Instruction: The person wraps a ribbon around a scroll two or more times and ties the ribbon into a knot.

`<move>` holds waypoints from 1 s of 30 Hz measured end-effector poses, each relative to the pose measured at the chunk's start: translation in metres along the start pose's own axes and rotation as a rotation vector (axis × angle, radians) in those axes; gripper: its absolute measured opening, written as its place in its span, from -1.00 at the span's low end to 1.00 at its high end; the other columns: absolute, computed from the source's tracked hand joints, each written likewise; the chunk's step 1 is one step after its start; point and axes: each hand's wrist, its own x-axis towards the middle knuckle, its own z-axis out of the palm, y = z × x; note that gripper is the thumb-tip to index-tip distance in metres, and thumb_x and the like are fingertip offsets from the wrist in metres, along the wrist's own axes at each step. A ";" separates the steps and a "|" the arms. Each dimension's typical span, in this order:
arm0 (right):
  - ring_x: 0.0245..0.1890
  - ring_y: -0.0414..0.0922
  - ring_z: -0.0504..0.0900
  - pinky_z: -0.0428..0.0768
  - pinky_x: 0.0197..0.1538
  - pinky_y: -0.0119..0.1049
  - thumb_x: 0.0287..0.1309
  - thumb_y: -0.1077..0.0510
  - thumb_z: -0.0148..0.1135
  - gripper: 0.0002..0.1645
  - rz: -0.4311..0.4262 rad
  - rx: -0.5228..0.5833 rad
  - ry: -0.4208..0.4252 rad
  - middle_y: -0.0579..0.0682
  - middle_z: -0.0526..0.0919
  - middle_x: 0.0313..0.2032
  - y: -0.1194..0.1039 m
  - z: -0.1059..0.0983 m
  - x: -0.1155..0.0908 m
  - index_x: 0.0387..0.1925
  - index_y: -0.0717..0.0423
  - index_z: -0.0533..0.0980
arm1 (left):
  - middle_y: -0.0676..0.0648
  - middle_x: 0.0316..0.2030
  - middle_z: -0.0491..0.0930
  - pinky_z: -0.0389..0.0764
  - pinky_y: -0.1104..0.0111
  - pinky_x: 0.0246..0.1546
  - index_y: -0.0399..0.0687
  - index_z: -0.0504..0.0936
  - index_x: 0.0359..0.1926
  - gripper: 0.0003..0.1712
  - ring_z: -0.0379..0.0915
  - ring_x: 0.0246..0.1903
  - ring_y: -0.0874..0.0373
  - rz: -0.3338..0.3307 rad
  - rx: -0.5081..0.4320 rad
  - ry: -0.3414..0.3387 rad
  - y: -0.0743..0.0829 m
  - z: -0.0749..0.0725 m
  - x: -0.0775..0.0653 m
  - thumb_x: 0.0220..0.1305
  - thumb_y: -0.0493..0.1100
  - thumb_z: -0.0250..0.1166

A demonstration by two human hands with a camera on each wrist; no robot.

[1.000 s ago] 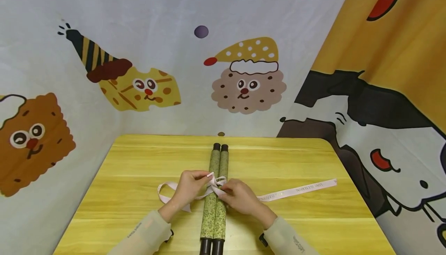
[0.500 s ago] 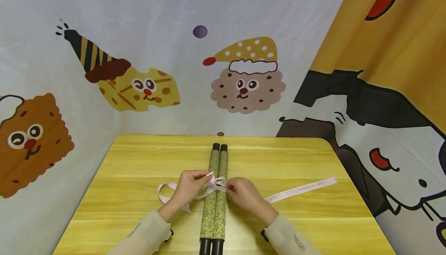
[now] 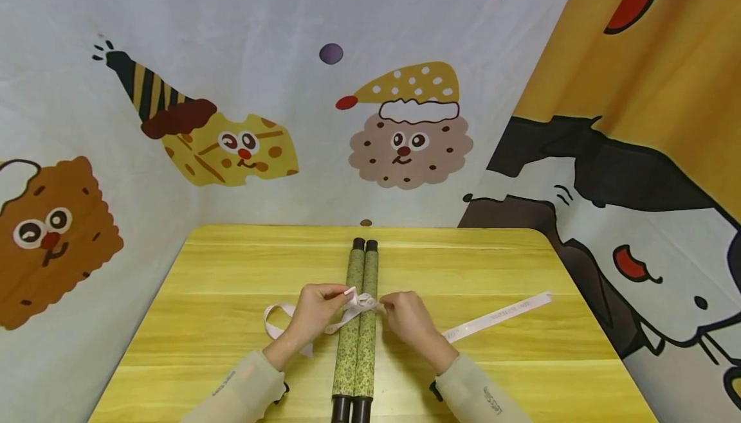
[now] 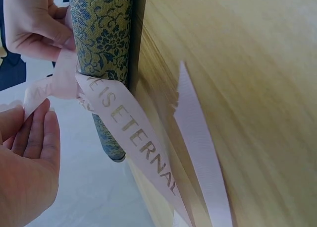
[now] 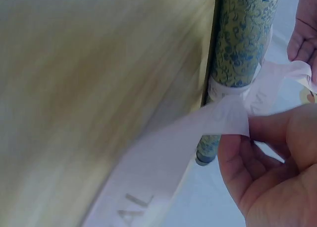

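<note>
Two scrolls [image 3: 347,359] in green patterned cloth with dark end knobs lie side by side on the table. A pale pink ribbon [image 3: 363,303] with gold lettering goes around them, looped and knotted on top. My left hand [image 3: 315,310] pinches a ribbon loop between thumb and fingers, just left of the knot. On the other side, my right hand [image 3: 411,320] pinches the ribbon close to the scrolls, as the right wrist view shows with the ribbon [image 5: 228,115] between thumb and forefinger. Fingers hide part of the knot.
The wood-grain table [image 3: 231,262] reaches back to a cartoon-printed cloth [image 3: 260,37]. One ribbon tail [image 3: 498,315] lies to the right; another curls by my left wrist [image 3: 274,323].
My right hand has drawn a little to the right, away from the knot, and the bow looks tighter. My left hand has barely moved. The right tail has shifted slightly.
</note>
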 end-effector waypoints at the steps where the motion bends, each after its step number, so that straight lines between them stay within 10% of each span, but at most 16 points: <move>1: -0.40 -0.05 0.78 0.74 -0.30 -0.25 0.21 0.51 0.26 -0.76 0.021 0.022 0.012 0.17 0.82 -0.25 0.000 0.001 0.000 -0.19 0.30 0.77 | -0.15 -0.20 0.81 0.76 0.07 -0.16 -0.20 0.84 -0.15 -0.89 0.75 -0.24 -0.07 -0.001 -0.001 -0.001 0.001 0.000 0.000 0.35 -0.27 0.44; 5: -0.66 -0.21 0.54 0.56 -0.49 -0.36 0.25 0.50 0.15 -0.70 0.102 0.135 0.050 0.20 0.81 -0.25 -0.001 0.006 0.002 -0.16 0.32 0.77 | -0.17 -0.19 0.81 0.73 0.01 -0.12 -0.26 0.83 -0.13 -0.86 0.77 -0.22 -0.01 0.006 -0.009 -0.002 0.000 0.001 0.000 0.36 -0.28 0.44; 14: -0.31 0.00 0.75 0.70 -0.27 -0.25 0.19 0.42 0.17 -0.73 0.333 0.418 0.152 0.17 0.81 -0.25 -0.006 0.014 0.004 -0.18 0.35 0.76 | -0.18 -0.17 0.80 0.73 0.01 -0.10 -0.34 0.80 -0.10 -0.83 0.77 -0.18 0.03 0.018 -0.004 -0.001 -0.001 0.001 0.000 0.36 -0.30 0.43; 22: -0.70 -0.23 0.47 0.42 -0.64 -0.45 0.31 0.30 0.38 -0.73 0.503 0.825 0.221 0.19 0.73 -0.36 -0.017 0.017 0.007 -0.04 0.44 0.68 | -0.14 -0.21 0.81 0.76 0.06 -0.16 -0.26 0.83 -0.14 -0.88 0.76 -0.23 0.02 0.025 0.021 0.004 0.000 0.003 0.000 0.34 -0.31 0.43; 30: -0.33 -0.15 0.74 0.75 -0.20 -0.30 0.29 0.32 0.41 -0.51 0.627 1.040 0.240 0.14 0.78 -0.21 -0.021 0.021 0.008 0.19 0.47 0.54 | -0.16 -0.23 0.81 0.69 0.40 -0.39 -0.26 0.82 -0.14 -0.88 0.70 -0.35 -0.16 0.044 0.024 -0.009 -0.001 0.002 -0.002 0.36 -0.32 0.42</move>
